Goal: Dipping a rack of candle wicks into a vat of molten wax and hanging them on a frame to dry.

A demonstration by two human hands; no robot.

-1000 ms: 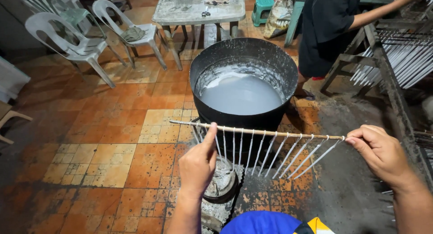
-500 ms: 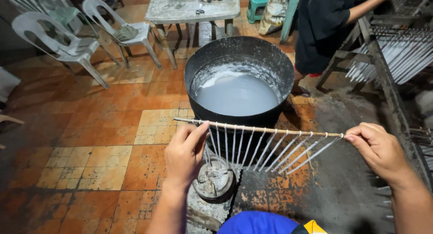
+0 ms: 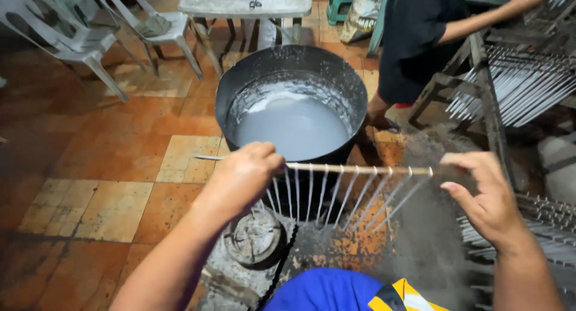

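I hold a thin wooden stick (image 3: 360, 169) level in front of me. Several white wax-coated strands (image 3: 336, 200) hang from it in a row. My left hand (image 3: 243, 176) is wrapped over the stick near its left end. My right hand (image 3: 486, 197) pinches the stick's right tip with its fingertips. Just beyond the stick stands a big black pot (image 3: 354, 89) filled with pale grey-white liquid (image 3: 291, 125).
A crusted round burner (image 3: 258, 239) sits on the floor below my left arm. A person in black (image 3: 414, 41) stands behind the pot, reaching to a rack of white rods (image 3: 516, 83) on the right. Plastic chairs (image 3: 78, 41) and a table (image 3: 246, 2) stand at the back.
The view has moved closer to the pot. My left hand has shifted from beneath the stick to gripping over it. The stick stays level at about the same height.
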